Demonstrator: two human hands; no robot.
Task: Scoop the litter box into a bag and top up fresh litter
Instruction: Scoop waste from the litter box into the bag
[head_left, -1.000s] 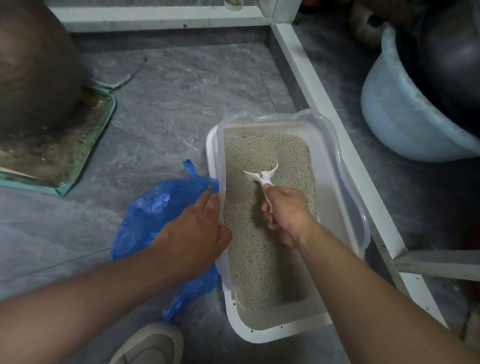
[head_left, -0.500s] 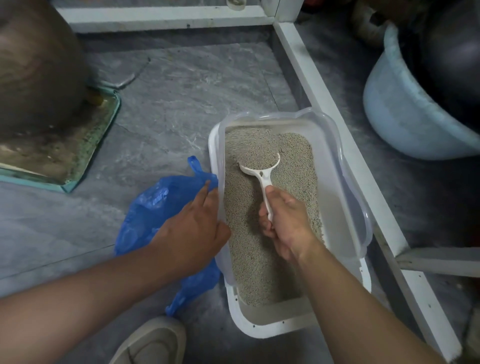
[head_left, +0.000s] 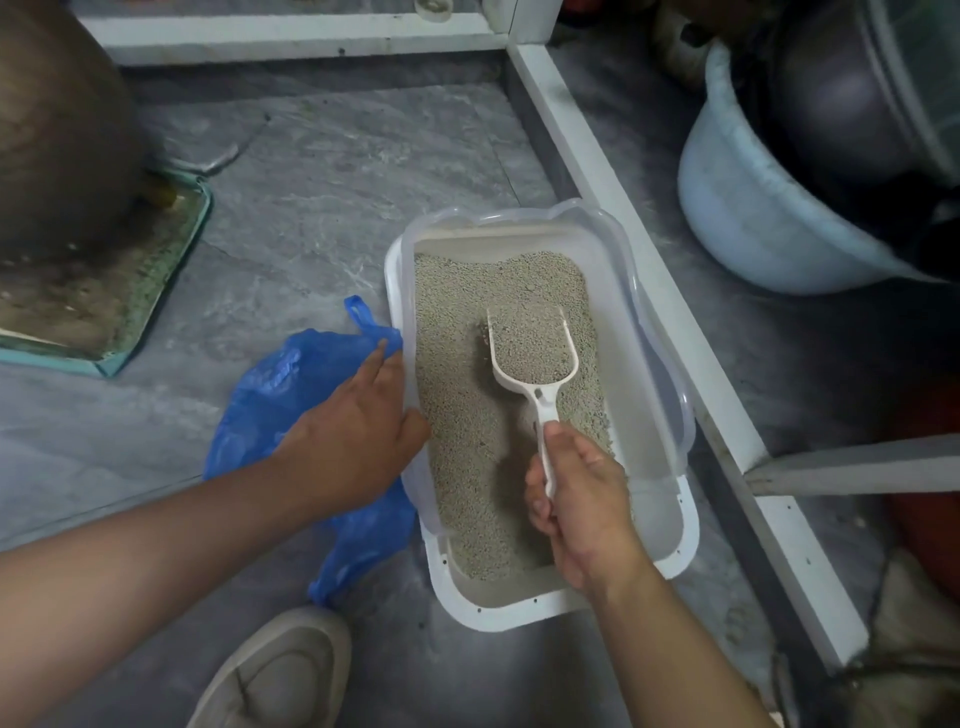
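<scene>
A white litter box (head_left: 670, 525) with a translucent rim stands on the grey floor, filled with beige litter (head_left: 467, 415). My right hand (head_left: 582, 504) grips the handle of a white scoop (head_left: 535, 358), held over the box and heaped with litter. My left hand (head_left: 358, 441) rests against the box's left wall, fingers straight and thumb over the rim, lying on a crumpled blue plastic bag (head_left: 291, 389) beside the box.
A white frame rail (head_left: 649, 291) runs along the box's right side. A pale blue tub (head_left: 748, 208) sits beyond it. A brown round object on a dirty teal tray (head_left: 104, 291) stands at left. My shoe (head_left: 280, 675) is at the bottom.
The scoop dug into the litter, then rose full and turned face up, drawn back toward me. My left hand stayed on the box's left wall.
</scene>
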